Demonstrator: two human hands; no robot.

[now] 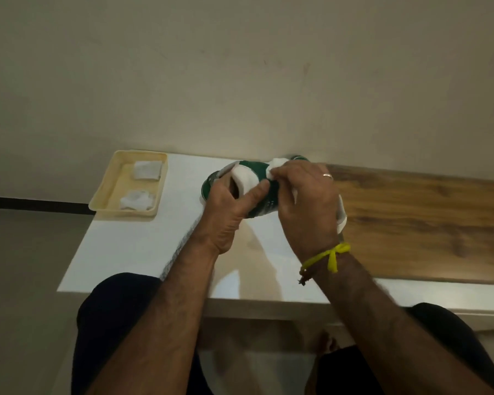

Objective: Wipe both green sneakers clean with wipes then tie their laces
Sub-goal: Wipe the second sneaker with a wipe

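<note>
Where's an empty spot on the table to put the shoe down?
The white tabletop is bare between the tray and the left hand. The wood board right of the right hand is bare too. It's crowded around the sneaker.

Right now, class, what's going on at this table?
A person is cleaning a green sneaker on the white table. The left hand grips the sneaker at its opening, while the right hand pinches a white wipe against its upper. Two more wipes lie in the beige tray to the left. A second sneaker is barely visible behind.
</note>
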